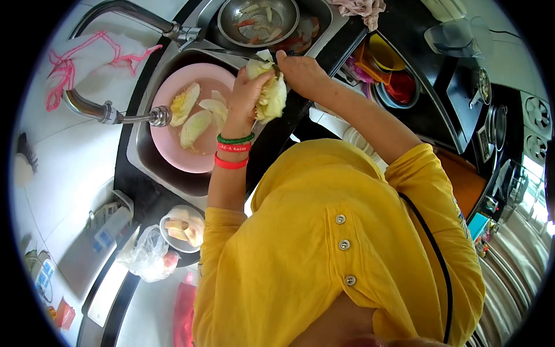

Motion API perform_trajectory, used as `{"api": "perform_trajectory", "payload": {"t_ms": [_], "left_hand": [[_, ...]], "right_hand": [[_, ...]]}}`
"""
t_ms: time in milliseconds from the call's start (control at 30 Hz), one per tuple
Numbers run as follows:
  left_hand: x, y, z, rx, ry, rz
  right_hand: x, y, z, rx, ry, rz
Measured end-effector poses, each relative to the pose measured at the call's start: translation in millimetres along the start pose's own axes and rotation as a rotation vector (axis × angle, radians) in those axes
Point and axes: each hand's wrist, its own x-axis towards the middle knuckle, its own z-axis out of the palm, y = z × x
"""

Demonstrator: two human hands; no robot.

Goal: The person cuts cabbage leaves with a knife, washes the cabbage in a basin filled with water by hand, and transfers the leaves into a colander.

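My left hand (247, 95), with a green band and two red bands at the wrist, is closed around a pale yellow-green piece of Chinese cabbage (272, 99). It is held over the front edge of the sink, just right of the pink basin (163, 139). My right hand (302, 74) is closed at the cabbage's upper right, thumb raised. A thin dark knife blade (245, 55) extends left from behind the cabbage top; the handle is hidden in my right hand. Cut cabbage pieces (196, 128) lie in water in the basin.
A metal colander (258, 36) with food scraps sits in the far sink bowl. The faucet (139, 20) and a flexible spout (139, 117) reach in from the left. A white bowl (184, 247) and plastic bag (149, 254) stand lower left; a cooktop (457, 95) is at right.
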Motion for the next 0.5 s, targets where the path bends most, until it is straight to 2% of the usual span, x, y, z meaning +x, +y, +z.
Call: {"api": "perform_trajectory", "payload": {"t_ms": [67, 133, 200, 300, 333, 367, 433, 500], "left_hand": [[7, -5, 0, -0.026, 0.019, 0.03], [6, -3, -6, -0.061, 0.053, 0.062], [4, 6, -11, -0.041, -0.063, 0.027], [-9, 7, 6, 0.032, -0.161, 0.0], [-9, 10, 7, 0.095, -0.214, 0.028], [-13, 12, 4, 0.02, -0.229, -0.036], [-28, 22, -15, 0.02, -0.171, 0.006], [-46, 30, -48, 0.024, -0.077, 0.08]], "right_hand": [[0, 3, 0, -0.026, 0.063, -0.061], [-15, -6, -20, -0.002, 0.005, -0.021], [-17, -5, -24, 0.014, -0.056, 0.017], [9, 14, -4, -0.151, -0.053, 0.099], [20, 27, 3, -0.074, -0.03, 0.179], [28, 42, 8, -0.029, -0.044, 0.224], [31, 61, 27, 0.031, -0.074, 0.245], [26, 75, 45, 0.079, 0.012, 0.166]]}}
